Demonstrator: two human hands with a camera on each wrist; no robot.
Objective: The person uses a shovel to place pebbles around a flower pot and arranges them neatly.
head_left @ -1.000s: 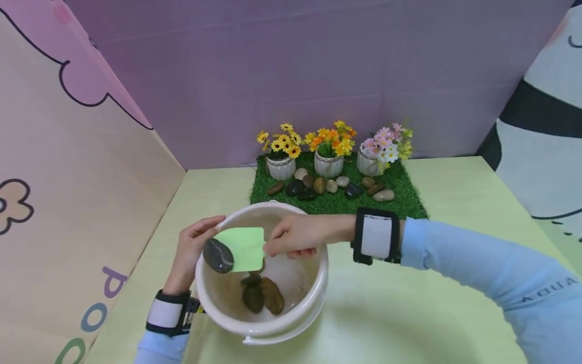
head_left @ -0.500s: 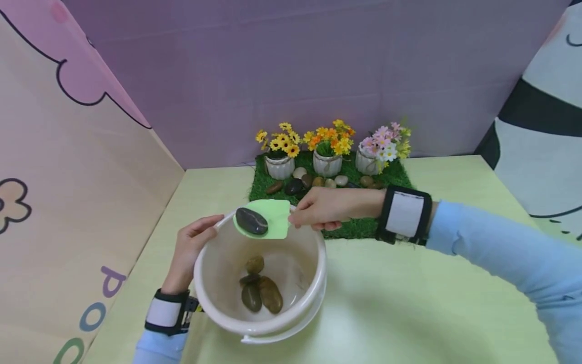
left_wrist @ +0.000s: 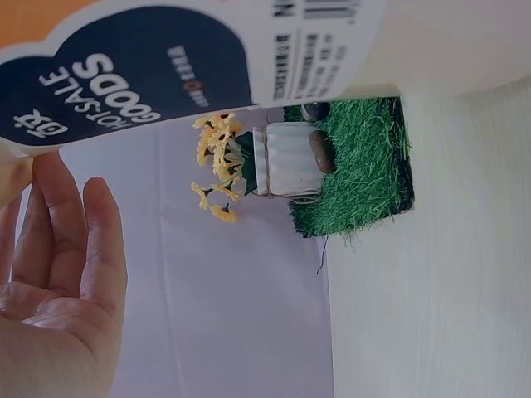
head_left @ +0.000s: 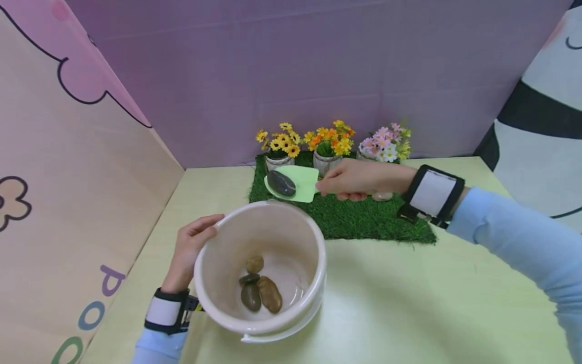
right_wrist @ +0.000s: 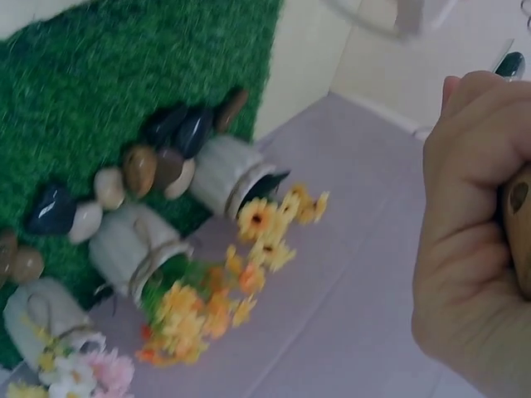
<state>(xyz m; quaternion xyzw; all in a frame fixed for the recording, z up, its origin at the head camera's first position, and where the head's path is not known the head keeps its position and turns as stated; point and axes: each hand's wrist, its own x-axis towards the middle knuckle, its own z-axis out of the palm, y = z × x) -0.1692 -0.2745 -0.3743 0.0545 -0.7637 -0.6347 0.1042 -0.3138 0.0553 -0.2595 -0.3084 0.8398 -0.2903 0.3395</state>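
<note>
My right hand (head_left: pixel 345 179) grips a light-green spade (head_left: pixel 305 183) by its brown handle (right_wrist: pixel 518 228). A dark oval stone (head_left: pixel 281 183) with a pale streak rides on the blade, above the artificial grass mat (head_left: pixel 364 222), in front of the flower pots. At the left rim of a white bucket (head_left: pixel 318 237), my left hand (head_left: pixel 188 247) holds on with fingers and thumb at the edge. Several brown and dark stones (head_left: pixel 270 294) lie on the bucket's bottom. Printed lettering shows on the bucket's outside (left_wrist: pixel 166 75) in the left wrist view.
White pots of yellow flowers (head_left: pixel 283 140), orange flowers (head_left: pixel 330 139) and pink-and-white flowers (head_left: pixel 386 144) stand along the mat's back. A row of pebbles (right_wrist: pixel 139 168) lies before them. The purple backdrop (head_left: pixel 273 76) rises behind the pale table (head_left: pixel 409 303).
The spade and its stone have moved from over the bucket, away and to the right, to above the mat. My left hand and the bucket have stayed nearly still.
</note>
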